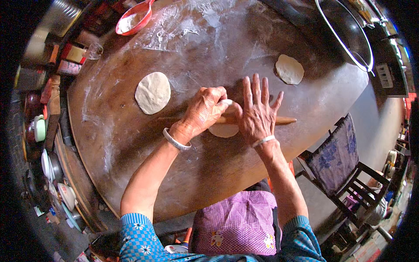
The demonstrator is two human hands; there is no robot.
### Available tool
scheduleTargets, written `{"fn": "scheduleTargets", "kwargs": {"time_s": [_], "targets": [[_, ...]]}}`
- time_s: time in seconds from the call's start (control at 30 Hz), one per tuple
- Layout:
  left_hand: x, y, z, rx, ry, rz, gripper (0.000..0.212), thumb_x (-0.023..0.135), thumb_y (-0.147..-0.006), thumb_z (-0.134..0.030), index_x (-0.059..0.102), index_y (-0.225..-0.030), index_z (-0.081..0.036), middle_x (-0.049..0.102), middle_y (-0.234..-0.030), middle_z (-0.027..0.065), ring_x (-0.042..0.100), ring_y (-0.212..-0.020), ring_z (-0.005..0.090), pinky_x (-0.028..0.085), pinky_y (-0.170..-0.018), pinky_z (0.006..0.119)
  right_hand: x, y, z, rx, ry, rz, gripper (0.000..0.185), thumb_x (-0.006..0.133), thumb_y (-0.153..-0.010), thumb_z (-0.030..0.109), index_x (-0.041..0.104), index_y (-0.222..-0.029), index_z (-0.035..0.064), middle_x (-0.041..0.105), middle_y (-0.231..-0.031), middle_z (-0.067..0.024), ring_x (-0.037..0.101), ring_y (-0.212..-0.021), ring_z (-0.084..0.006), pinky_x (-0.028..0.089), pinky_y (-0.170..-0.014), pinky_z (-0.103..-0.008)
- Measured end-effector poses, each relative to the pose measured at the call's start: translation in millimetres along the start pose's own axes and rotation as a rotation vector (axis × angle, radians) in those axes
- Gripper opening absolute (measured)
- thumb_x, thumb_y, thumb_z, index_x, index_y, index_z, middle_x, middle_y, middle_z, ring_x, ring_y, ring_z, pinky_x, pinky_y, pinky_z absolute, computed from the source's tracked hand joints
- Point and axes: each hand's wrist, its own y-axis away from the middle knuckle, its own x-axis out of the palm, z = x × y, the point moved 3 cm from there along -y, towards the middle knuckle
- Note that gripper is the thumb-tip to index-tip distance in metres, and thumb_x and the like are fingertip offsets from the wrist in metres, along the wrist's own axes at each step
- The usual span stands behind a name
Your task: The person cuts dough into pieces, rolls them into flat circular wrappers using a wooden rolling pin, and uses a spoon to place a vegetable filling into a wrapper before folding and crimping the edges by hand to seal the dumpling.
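Note:
A wooden rolling pin (285, 121) lies across a flattened round of dough (224, 130) on the round wooden table. My right hand (257, 113) is spread flat over the pin, its fingers apart and pointing away from me. Close by on the left, my left hand (207, 109) is curled, with thumb and fingers pinching a pale edge of dough (226, 102) beyond the pin. My hands and the pin hide part of that round. One flat dough round (153, 93) lies to the left of my hands, and a smaller dough piece (289, 69) is at the far right.
Flour dusts the wooden table (137, 170). A red scoop with flour (133, 20) sits at the far left edge, near a clear glass (93, 51). A large dark pan with a pale rim (343, 29) stands at the far right. A cloth-draped chair (334, 157) is beyond the right edge.

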Motion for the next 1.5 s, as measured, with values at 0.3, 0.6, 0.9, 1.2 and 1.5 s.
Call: {"fn": "scheduleTargets", "kwargs": {"time_s": [0.3, 0.6, 0.9, 1.2, 1.5], "targets": [[-13.6, 42.9, 23.2, -0.263, 0.210, 0.029, 0.011, 0.066, -0.091, -0.009, 0.059, -0.089, -0.001, 0.059, -0.074, -0.0021, 0.052, -0.067, 0.0084, 0.045, -0.058, 0.027, -7.7, 86.0, 20.5, -0.005, -0.071, 0.119, 0.083, 0.062, -0.086, 0.048, 0.031, -0.152, 0.0074, 0.024, -0.160, -0.0118, 0.016, -0.150, -0.0316, 0.001, -0.114, -0.0678], [-15.3, 14.1, 8.3, -0.021, -0.067, 0.018, 0.015, 0.068, -0.082, -0.006, 0.061, -0.095, 0.000, 0.066, -0.075, 0.0127, 0.065, -0.068, 0.0230, 0.051, -0.063, 0.034, 4.5, -12.3, 20.5, -0.051, -0.039, 0.007, 0.072, 0.051, -0.093, 0.051, 0.033, -0.152, 0.0122, 0.026, -0.160, -0.0102, 0.021, -0.148, -0.0305, 0.006, -0.110, -0.0738], [-25.5, 54.7, 27.4, -0.253, 0.230, -0.123, 0.010, 0.068, -0.086, -0.004, 0.060, -0.087, 0.000, 0.055, -0.068, -0.0001, 0.048, -0.063, 0.0070, 0.043, -0.056, 0.027, -7.8, 88.5, 30.3, -0.106, -0.134, 0.139, 0.082, 0.066, -0.084, 0.039, 0.031, -0.151, 0.0075, 0.022, -0.161, -0.0129, 0.019, -0.149, -0.0305, 0.002, -0.117, -0.0627], [-14.1, 41.2, 22.9, -0.217, 0.190, -0.029, 0.007, 0.064, -0.088, -0.003, 0.058, -0.091, -0.002, 0.056, -0.073, -0.0019, 0.051, -0.069, 0.0065, 0.044, -0.060, 0.025, -1.4, 12.9, 26.2, -0.139, -0.072, 0.111, 0.072, 0.052, -0.093, 0.048, 0.031, -0.152, 0.0113, 0.025, -0.161, -0.0088, 0.022, -0.148, -0.0291, 0.007, -0.113, -0.0699], [-16.5, 41.5, 38.0, -0.176, -0.022, -0.054, 0.012, 0.069, -0.084, -0.006, 0.062, -0.092, 0.001, 0.061, -0.071, 0.0031, 0.057, -0.067, 0.0105, 0.049, -0.060, 0.030, -3.6, 70.7, 18.0, -0.219, -0.022, 0.162, 0.082, 0.056, -0.087, 0.057, 0.033, -0.151, 0.0107, 0.024, -0.161, -0.0118, 0.020, -0.149, -0.0296, 0.004, -0.114, -0.0692]]}}
